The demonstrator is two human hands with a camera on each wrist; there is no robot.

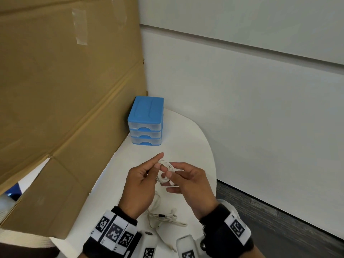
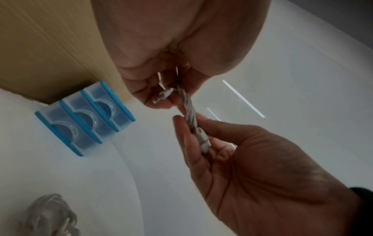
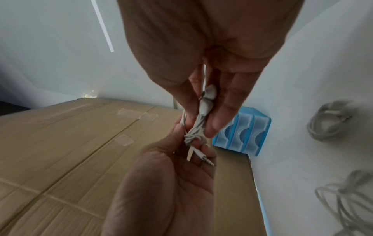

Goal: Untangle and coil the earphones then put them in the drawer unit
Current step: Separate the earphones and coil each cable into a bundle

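Coiled earphones (image 1: 166,172) were pinched between both hands at lower centre of the head view: left hand (image 1: 143,180) at the plug end, right hand (image 1: 188,181) at the earbuds. Drawer unit (image 1: 146,121) sat straight above them in frame, drawers shut, slightly nearer the left hand.

Both bare hands, the left hand (image 1: 138,185) and right hand (image 1: 193,185), wear black wrist cuffs (image 1: 226,228) at the frame's bottom, wrapped with white bands bearing black-and-white square tags (image 1: 115,232), with white camera housings (image 1: 186,246) beneath.
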